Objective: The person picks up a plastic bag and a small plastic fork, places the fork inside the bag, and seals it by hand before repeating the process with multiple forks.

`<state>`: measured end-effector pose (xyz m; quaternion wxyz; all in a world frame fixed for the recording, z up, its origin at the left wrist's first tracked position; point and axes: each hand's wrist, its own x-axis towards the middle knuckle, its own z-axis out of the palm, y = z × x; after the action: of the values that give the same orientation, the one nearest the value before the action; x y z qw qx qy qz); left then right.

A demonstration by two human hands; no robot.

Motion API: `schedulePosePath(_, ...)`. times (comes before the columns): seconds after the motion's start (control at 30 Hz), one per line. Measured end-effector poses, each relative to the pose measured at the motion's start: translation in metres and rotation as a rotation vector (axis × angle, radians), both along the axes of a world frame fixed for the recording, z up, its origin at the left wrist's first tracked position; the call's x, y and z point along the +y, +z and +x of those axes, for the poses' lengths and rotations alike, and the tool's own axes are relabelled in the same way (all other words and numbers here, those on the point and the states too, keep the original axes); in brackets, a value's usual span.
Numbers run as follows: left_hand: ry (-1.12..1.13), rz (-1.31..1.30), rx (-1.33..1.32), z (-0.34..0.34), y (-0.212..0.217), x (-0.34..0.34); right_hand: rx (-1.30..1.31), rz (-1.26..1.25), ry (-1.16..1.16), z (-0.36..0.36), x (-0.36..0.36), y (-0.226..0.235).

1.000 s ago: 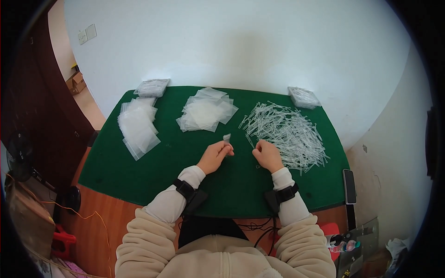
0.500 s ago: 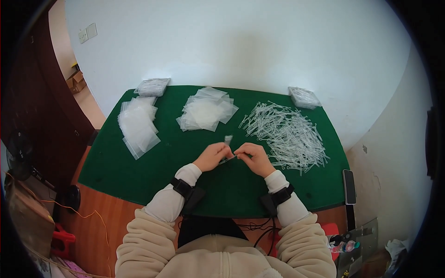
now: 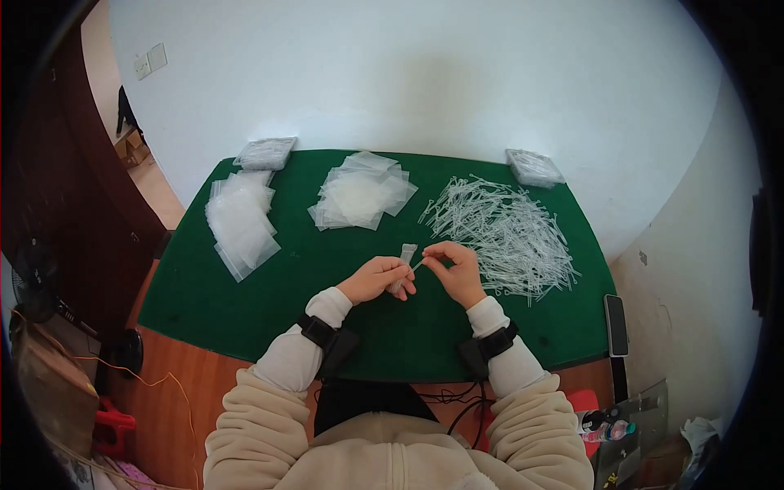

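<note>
My left hand [image 3: 378, 279] is closed on a narrow piece of clear plastic [image 3: 409, 251] that looks like a small bag. Its flat top end sticks out past the fingers; the lower part is hidden in the hand. Just to the right, my right hand [image 3: 456, 268] pinches a thin clear stick [image 3: 418, 265] that slants down toward the left fingers. Whether the stick's tip is inside the plastic piece or beside it, I cannot tell. A large heap of similar clear sticks with looped ends [image 3: 518, 237] lies right beyond my right hand.
Clear zip bags [image 3: 363, 196] are heaped at the back middle of the green table [image 3: 310, 318], with more fanned-out bags [image 3: 241, 224] at left. Filled clear packs [image 3: 266, 153] stand at both back corners by the wall. A phone-like device [image 3: 614, 325] sits at the right edge.
My right hand has moved slightly right and up, leaving a small gap between the hands. The left fingers have turned, showing more of the plastic piece. A dark shape has appeared in the doorway.
</note>
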<state>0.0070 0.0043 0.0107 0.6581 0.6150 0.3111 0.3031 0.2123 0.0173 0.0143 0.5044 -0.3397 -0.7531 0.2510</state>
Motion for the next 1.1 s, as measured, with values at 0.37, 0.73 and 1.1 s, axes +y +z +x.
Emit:
schedulePosePath(0.37,-0.123,0.017,0.055,0.003,0.004,-0.005,-0.002,0.087,-0.011,0.0,-0.002,0.002)
schedulePosePath(0.73,0.015,0.293,0.04,0.01,-0.014,0.0,0.241,-0.196,0.074,-0.009,-0.001,-0.009)
schedulePosePath(1.1,0.325,0.925,0.449,0.013,-0.023,0.001,0.175,-0.181,0.131,-0.017,-0.009,-0.011)
